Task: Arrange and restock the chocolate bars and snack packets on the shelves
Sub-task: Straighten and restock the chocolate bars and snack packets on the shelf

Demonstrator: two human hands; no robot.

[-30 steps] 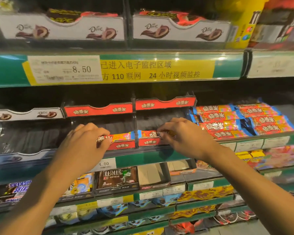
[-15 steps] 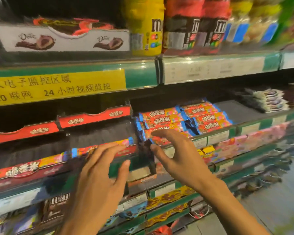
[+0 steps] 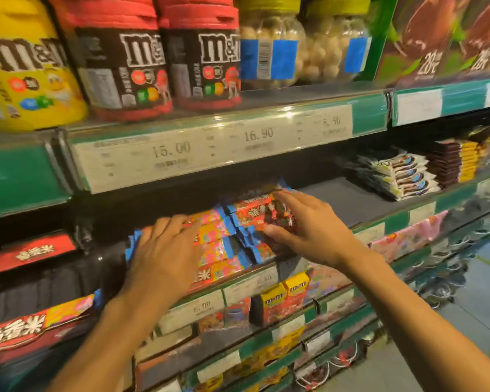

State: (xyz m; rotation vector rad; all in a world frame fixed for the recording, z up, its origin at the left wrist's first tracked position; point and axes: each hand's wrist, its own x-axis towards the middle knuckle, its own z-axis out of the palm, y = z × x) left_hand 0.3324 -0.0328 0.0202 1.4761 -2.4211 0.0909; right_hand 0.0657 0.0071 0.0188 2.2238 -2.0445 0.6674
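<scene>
Two stacks of red-and-blue chocolate bars lie on the middle shelf (image 3: 359,202). My left hand (image 3: 164,250) rests flat on the left stack (image 3: 215,244) with its fingers spread. Over the right stack (image 3: 249,216) my right hand (image 3: 303,227) lies with straight fingers on top, the thumb against the stack's front. Neither hand has a bar lifted off the shelf. Motion blur smears the wrappers.
Yellow and brown M&M's jars (image 3: 119,60) stand on the upper shelf above the price labels (image 3: 210,148). Red display boxes (image 3: 31,250) sit to the left. Stacked packets (image 3: 402,174) lie at the right, and M&M's packets (image 3: 283,298) hang on the shelf below.
The view has swung right along the shelf. Both hands left the red display boxes and now lie on the loose stacks of red-and-blue bars.
</scene>
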